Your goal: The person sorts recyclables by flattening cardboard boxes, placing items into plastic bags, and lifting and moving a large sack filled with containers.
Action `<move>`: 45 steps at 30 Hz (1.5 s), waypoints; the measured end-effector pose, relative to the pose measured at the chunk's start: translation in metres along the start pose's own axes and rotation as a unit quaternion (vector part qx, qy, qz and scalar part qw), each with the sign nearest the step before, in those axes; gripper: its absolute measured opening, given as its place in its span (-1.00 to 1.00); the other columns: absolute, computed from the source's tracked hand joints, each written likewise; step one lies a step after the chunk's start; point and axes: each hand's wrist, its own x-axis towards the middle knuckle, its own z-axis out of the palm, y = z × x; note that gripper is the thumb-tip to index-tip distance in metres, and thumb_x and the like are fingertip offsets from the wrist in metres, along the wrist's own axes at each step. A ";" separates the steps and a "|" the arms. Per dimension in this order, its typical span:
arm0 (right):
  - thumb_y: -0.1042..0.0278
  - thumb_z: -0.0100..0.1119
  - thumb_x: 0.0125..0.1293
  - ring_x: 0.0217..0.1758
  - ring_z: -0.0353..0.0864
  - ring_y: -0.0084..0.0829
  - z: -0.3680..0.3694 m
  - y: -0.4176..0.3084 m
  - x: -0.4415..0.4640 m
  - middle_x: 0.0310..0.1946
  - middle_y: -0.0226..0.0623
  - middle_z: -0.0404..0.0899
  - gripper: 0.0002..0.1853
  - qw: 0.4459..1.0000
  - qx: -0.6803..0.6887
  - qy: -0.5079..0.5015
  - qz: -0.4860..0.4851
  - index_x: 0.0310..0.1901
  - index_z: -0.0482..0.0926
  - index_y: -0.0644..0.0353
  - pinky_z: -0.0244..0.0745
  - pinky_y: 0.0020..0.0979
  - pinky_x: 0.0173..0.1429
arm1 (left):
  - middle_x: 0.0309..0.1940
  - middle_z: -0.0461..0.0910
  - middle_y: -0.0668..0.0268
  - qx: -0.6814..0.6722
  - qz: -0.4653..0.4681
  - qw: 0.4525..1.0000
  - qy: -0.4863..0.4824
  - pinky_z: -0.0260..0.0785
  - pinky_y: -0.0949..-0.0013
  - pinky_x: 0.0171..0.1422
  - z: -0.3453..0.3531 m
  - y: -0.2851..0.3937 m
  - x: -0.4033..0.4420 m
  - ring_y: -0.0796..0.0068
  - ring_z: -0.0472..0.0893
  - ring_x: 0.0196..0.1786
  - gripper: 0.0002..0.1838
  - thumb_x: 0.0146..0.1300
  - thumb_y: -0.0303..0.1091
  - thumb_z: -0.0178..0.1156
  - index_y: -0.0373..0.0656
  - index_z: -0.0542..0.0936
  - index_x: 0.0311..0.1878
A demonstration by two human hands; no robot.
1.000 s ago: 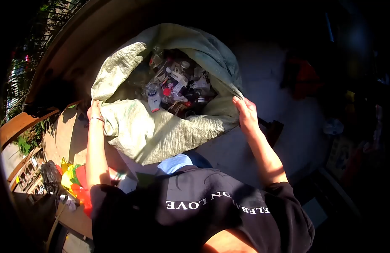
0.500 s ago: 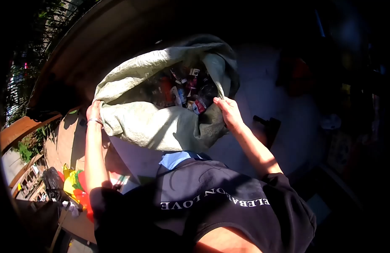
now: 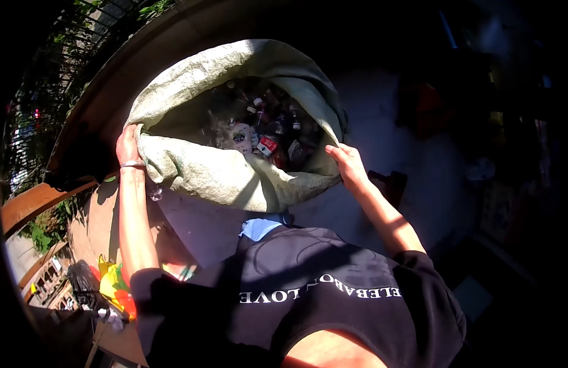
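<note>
A large pale woven sack (image 3: 204,173) hangs with its wide mouth facing up in front of me. My left hand (image 3: 128,146) grips the rim at its left side, fingers closed on the cloth. At the right side of the mouth, my right hand (image 3: 346,161) pinches the rim between thumb and fingers. Inside lie several plastic bottles and bits of packaging (image 3: 268,132), among them a small red-and-white pack (image 3: 267,146). The bottom of the sack is out of sight.
Yellow and red bags (image 3: 115,285) lie at the lower left near a wooden rack (image 3: 48,282). A curved brown panel (image 3: 100,92) rises behind the sack at the left. Pale floor (image 3: 382,122) shows at the right, beside a dark object (image 3: 391,187).
The mouth of the sack narrowed as my right hand moved inward, then opened wider again. The contents have shifted inside. My left hand is now slightly higher and farther left.
</note>
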 end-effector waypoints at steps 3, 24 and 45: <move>0.30 0.13 0.26 -0.36 0.49 -0.62 -0.004 0.012 -0.022 -0.37 -0.42 0.57 -0.78 0.999 -0.026 0.016 0.009 -0.21 0.57 0.30 0.38 -0.57 -0.22 | -0.33 0.60 0.27 -0.067 0.025 0.997 0.006 0.48 0.42 -0.18 0.021 0.004 -0.031 0.45 0.61 -0.29 -0.73 0.23 -0.37 0.00 -0.36 0.56 -0.16; 0.26 0.06 0.23 -0.19 0.50 -0.38 -0.025 0.053 0.029 -0.21 -0.28 0.54 -0.75 0.963 0.072 0.210 0.155 -0.13 0.53 0.19 0.38 -0.36 -0.11 | -0.43 0.59 0.27 0.365 -0.119 0.918 0.095 0.39 0.43 -0.30 -0.049 -0.191 0.017 0.48 0.55 -0.40 -0.70 0.10 -0.32 0.09 -0.42 0.58 -0.27; 0.13 0.13 0.03 -0.11 0.54 -0.18 0.045 0.008 0.053 -0.23 -0.07 0.57 -0.62 0.955 -0.214 0.180 0.098 -0.24 0.56 0.30 0.41 -0.25 -0.06 | -0.22 0.60 0.15 0.297 -0.132 0.946 0.019 0.45 0.30 -0.12 -0.021 -0.027 0.033 0.33 0.58 -0.24 -0.62 0.11 -0.36 0.22 -0.44 0.54 -0.05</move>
